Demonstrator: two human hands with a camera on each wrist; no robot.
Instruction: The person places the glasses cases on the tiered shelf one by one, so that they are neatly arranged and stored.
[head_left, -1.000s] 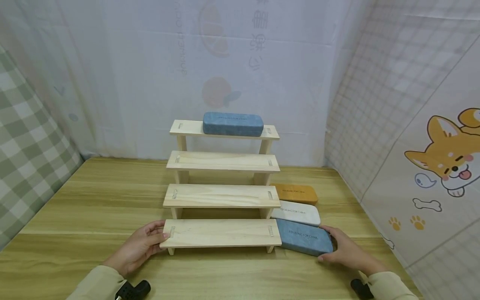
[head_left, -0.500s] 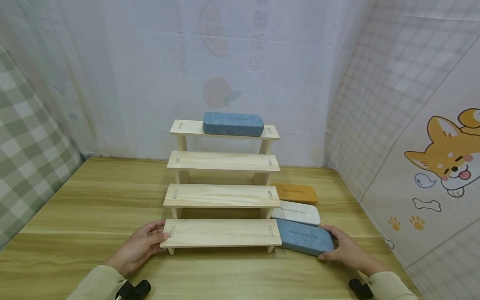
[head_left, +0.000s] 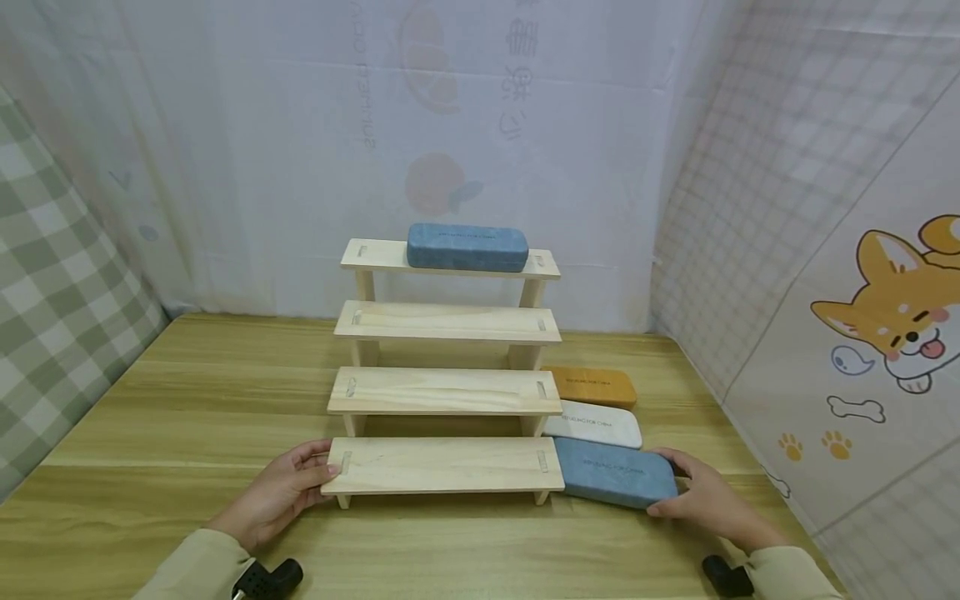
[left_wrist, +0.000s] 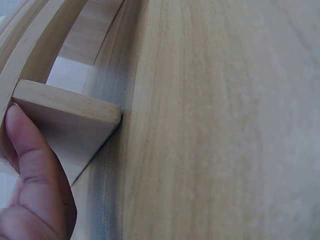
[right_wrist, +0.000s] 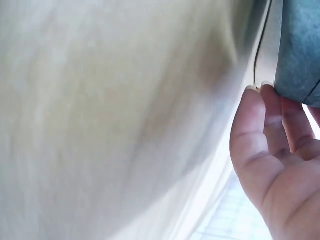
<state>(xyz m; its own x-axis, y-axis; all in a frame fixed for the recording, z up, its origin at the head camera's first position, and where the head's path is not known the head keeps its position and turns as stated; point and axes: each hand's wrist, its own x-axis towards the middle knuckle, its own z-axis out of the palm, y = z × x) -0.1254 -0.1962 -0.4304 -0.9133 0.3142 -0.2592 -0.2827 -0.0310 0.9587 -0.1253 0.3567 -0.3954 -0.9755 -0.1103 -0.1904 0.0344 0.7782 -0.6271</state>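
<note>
A four-step wooden display riser (head_left: 442, 465) stands on the table. My left hand (head_left: 281, 493) pinches the left end of its lowest step; in the left wrist view the thumb (left_wrist: 31, 150) lies along the board's edge beside a support leg (left_wrist: 70, 107). To the right of that step is a blue glasses case (head_left: 618, 472), its left end right at the step's end. My right hand (head_left: 705, 498) holds the case's right end between thumb and fingers. The right wrist view shows only a corner of the blue case (right_wrist: 302, 55) above the fingertips.
A second blue glasses case (head_left: 467, 248) rests on the top step. Behind the held case lie a white case (head_left: 596, 424) and an orange case (head_left: 594, 387), partly hidden by the riser. Cloth hangs at the back, and a patterned panel (head_left: 795, 333) borders the right side.
My right hand has moved slightly right with the blue glasses case, whose right end has shifted the same way. The left hand and the riser have stayed in place.
</note>
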